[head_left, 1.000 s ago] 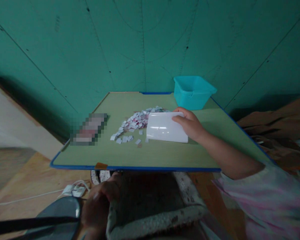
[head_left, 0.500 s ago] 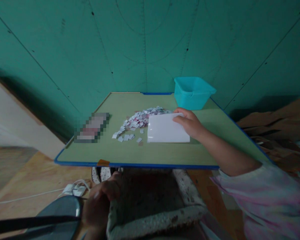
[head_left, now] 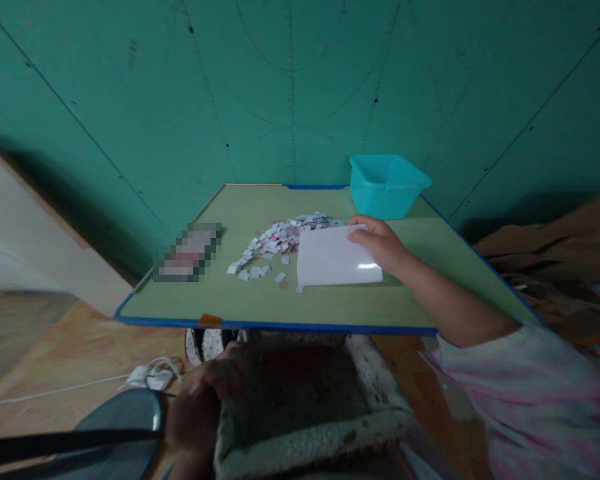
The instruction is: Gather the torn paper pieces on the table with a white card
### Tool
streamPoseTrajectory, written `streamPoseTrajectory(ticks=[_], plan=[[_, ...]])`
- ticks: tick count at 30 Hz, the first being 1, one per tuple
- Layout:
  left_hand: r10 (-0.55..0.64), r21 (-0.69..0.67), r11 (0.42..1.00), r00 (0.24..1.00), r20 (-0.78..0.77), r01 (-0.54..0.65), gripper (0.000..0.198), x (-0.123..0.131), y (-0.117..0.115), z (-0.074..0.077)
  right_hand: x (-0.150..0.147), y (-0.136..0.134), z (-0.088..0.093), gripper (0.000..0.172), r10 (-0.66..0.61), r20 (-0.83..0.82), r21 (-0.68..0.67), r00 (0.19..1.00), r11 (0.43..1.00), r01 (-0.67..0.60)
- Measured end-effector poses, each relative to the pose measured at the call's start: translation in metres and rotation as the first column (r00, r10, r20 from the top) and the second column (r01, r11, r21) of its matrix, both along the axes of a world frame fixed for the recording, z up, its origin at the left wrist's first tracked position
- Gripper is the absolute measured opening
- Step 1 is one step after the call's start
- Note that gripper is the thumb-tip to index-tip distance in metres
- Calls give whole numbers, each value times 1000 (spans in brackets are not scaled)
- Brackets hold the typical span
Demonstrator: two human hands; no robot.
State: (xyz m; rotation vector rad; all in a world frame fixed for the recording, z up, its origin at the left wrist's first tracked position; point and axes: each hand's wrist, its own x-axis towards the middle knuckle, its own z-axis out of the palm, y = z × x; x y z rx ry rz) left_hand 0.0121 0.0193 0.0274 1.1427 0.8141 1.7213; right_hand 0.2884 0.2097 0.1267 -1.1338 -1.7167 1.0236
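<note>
My right hand (head_left: 380, 247) grips a glossy white sheet (head_left: 337, 260) by its upper right corner, thumb on top. The sheet lies flat or nearly so over the table, partly covering a heap of small white and pinkish paper squares (head_left: 275, 237). A few loose squares are scattered in front of the heap, one at the sheet's lower left corner. Below the table edge my left hand (head_left: 205, 393) is closed, its fingers curled at the side of a speckled grey cloth (head_left: 310, 440) over my lap. What it holds, if anything, is hidden in shadow.
A turquoise plastic basket (head_left: 387, 190) stands at the table's back right. A blurred-out flat object (head_left: 187, 253) lies on the left. The table (head_left: 260, 307) has blue edging and meets a green wall. Stool, cable and power strip (head_left: 150, 377) are at lower left; cardboard (head_left: 555, 260) is at right.
The white sheet has tilted slightly under my right hand, and its glare moved from the left edge to the lower right. A paper square now shows at its lower left corner. The left hand stays put.
</note>
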Motion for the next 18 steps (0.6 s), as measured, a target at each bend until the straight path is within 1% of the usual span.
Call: streamPoseTrajectory(ticks=[4, 8, 13, 18], plan=[[-57, 61, 996, 998, -14, 57, 32, 3, 0, 6, 1, 3, -1, 15, -76, 27, 90, 997, 993, 73], [-87, 50, 995, 996, -17, 87, 33, 3, -3, 4, 1, 4, -1, 15, -143, 25, 144, 989, 980, 138], [-110, 59, 992, 994, 0, 110, 31, -4, -6, -5, 0, 2, 0, 15, -140, 58, 152, 988, 980, 130], [-174, 50, 984, 983, 63, 171, 27, -3, -7, -3, 0, 0, 3, 13, -105, 87, 136, 991, 986, 93]])
